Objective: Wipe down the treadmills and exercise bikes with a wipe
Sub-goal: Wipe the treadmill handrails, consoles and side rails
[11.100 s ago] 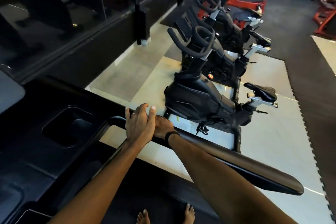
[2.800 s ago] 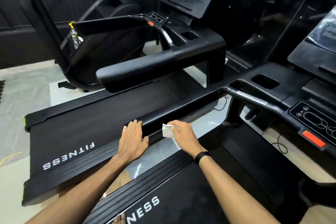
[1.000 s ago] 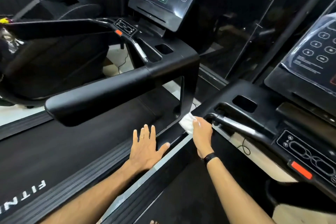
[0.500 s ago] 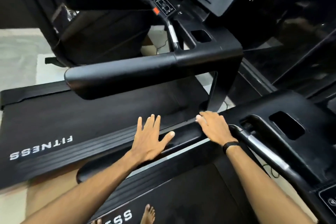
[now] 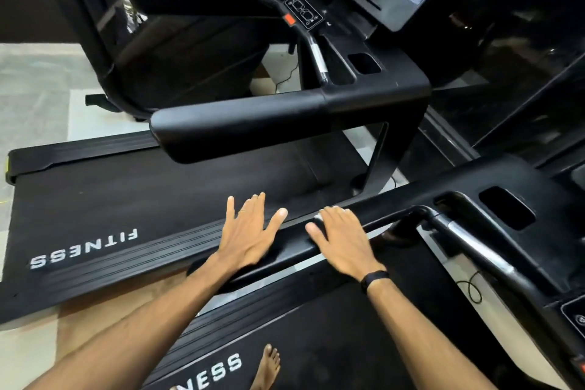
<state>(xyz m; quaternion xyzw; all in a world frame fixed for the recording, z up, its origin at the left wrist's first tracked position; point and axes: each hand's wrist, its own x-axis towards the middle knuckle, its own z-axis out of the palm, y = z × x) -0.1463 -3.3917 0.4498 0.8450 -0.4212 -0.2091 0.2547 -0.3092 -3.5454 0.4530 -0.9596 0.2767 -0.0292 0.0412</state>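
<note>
Right hand (image 5: pixel 343 239) laid flat, fingers nearly straight, pressing white wipe (image 5: pixel 317 218) onto black handrail (image 5: pixel 285 250) of near treadmill; only a sliver of wipe showing at fingertips. Left hand (image 5: pixel 250 233) just beside, fingers spread & straight, resting on same rail, holding nothing. Wipe prob. thin, soft, light, apt to bunch, so best kept under flat palm w/ steady pressure along rail.

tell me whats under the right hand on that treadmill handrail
A white wipe: only a small edge shows past the fingertips of the right hand, which lies flat on the black handrail. The rest of the wipe is covered by the palm. The left hand lies flat beside it.
</note>
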